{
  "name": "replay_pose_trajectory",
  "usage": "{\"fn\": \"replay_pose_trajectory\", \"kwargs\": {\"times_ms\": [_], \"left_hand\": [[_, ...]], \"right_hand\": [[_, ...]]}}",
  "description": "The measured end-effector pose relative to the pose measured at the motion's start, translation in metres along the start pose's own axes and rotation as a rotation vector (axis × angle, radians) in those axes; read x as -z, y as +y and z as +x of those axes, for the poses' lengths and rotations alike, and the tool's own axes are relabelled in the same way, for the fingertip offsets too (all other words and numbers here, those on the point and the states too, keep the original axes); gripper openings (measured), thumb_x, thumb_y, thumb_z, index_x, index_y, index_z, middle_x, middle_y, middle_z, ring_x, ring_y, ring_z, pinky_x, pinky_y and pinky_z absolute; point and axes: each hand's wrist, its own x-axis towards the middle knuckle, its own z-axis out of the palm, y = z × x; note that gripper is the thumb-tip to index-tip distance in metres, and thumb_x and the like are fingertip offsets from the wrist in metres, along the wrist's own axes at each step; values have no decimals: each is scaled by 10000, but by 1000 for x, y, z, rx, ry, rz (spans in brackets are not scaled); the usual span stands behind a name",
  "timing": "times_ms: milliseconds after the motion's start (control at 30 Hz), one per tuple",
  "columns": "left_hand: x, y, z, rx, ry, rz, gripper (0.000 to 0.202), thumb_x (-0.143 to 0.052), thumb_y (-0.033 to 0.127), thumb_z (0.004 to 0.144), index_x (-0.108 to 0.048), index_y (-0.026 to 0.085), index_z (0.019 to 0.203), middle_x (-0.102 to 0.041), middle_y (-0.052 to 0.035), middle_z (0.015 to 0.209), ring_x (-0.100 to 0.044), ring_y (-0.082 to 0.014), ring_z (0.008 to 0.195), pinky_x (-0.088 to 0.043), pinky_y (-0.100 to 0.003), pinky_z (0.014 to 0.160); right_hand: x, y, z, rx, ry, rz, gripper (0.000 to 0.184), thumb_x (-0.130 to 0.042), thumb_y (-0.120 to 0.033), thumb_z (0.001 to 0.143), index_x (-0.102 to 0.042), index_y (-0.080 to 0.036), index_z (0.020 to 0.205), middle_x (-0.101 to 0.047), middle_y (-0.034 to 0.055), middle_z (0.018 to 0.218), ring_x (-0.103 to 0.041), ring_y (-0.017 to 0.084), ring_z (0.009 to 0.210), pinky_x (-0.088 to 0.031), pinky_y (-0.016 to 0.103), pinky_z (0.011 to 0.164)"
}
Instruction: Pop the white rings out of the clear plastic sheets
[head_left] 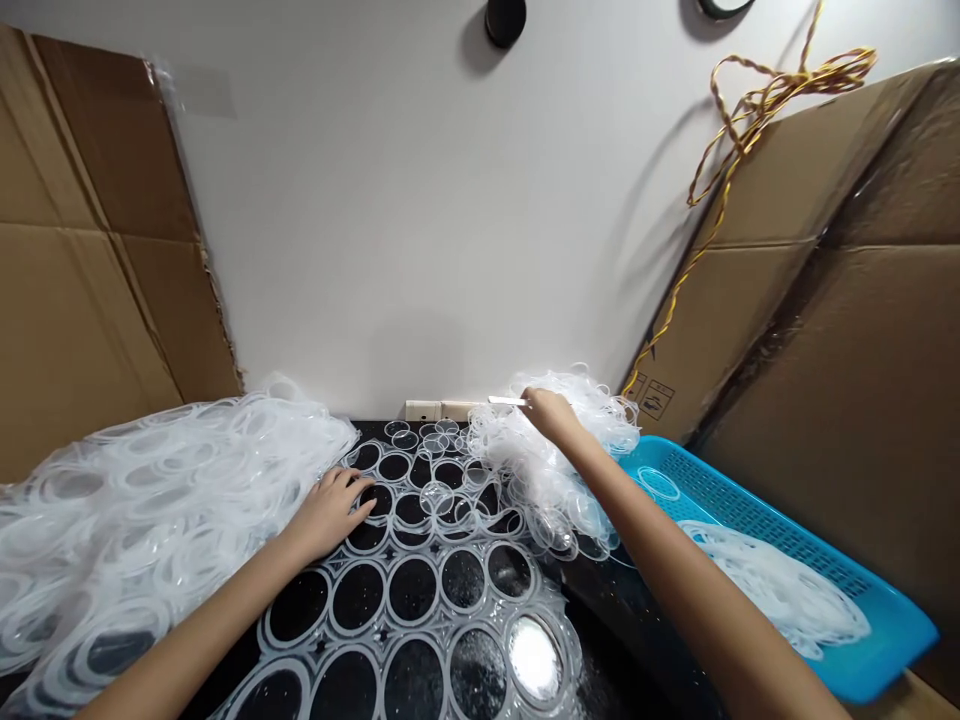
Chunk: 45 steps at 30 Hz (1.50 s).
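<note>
When handling the light, springy clear plastic ring sheet [385, 588] across the black worktop [637, 620], grip its thin webbing, with the left hand [330, 515] open flat on it and the right hand [551, 415] closed on a white strip [506, 401] at the back edge.

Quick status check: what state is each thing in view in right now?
Clear plastic sheet: spread flat on black counter, holes showing.
Left hand: resting on the sheet.
Right hand: raised, holding a thin white strip.
Left plastic heap: bunched, piled high.
Blue tray: holding a clear plastic mound.
Yellow cord: hanging looped.
</note>
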Motion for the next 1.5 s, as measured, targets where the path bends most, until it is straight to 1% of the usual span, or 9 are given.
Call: {"fn": "replay_pose_trajectory", "kwargs": {"times_ms": [200,367,533,667,900,1033,1167,1333,1500], "left_hand": [[9,31,23,-56,-24,-48,329,-394,411,823,-619,226,975,-577,-72,1057,-454,-259,1040,-366,-419,870],[-1,58,56,-75,-134,-110,253,-512,437,778,-646,222,784,-630,-48,888,-530,-243,939,-413,-387,798],[-12,62,67,-93,-206,-184,242,-522,364,821,-595,134,845,-620,-36,885,-574,-169,857,-446,-388,783],[-7,56,68,-75,-188,-230,220,-506,356,804,-643,184,785,-662,-25,856,-600,-165,813,-454,-283,724],[47,62,110,-26,-9,-183,233,-521,386,772,-667,204,775,-666,-59,903,-592,-233,883,-435,-326,755],[70,104,154,-66,74,-189,256,-487,352,844,-577,160,986,-592,-63,1031,-568,-185,900,-461,-389,787],[61,172,180,-226,65,-222,295,-489,319,851,-511,180,1109,-530,-77,1139,-549,-193,944,-474,-401,790],[47,222,156,-451,-88,-219,333,-505,305,841,-492,181,1150,-538,-79,1158,-524,-212,1016,-430,-430,858],[57,205,66,-530,-223,-188,306,-493,329,828,-563,215,1103,-616,-55,1114,-545,-205,1000,-408,-342,859]], "right_hand": [[-28,-13,-37,233,-176,90,312,-685,-344,680,-634,-220,962,-663,36,845,-611,160,728,-442,227,616],[-50,-27,-47,297,-167,127,108,-598,-175,736,-683,-180,804,-651,55,754,-587,169,708,-420,252,632],[-38,-2,-29,306,-211,202,147,-613,-286,736,-687,-159,743,-605,-5,609,-486,88,548,-338,192,497],[-33,8,-29,228,-160,212,143,-579,-239,751,-691,-152,769,-636,9,663,-500,84,575,-329,184,515],[25,54,-14,-153,131,103,274,-448,-212,820,-628,-135,1013,-643,130,976,-584,209,881,-379,246,663],[51,81,-13,-293,174,41,274,-454,-243,827,-633,-100,976,-636,188,961,-587,274,898,-388,291,672],[55,80,-40,-277,186,46,261,-435,-234,837,-632,-136,978,-656,139,918,-597,244,851,-387,269,653],[55,67,-103,-113,210,183,333,-330,-304,903,-602,-163,1033,-648,65,873,-580,168,801,-390,225,670],[42,65,-169,-21,318,670,571,-175,-439,921,-649,-156,773,-620,65,745,-573,167,736,-424,252,672]]}}
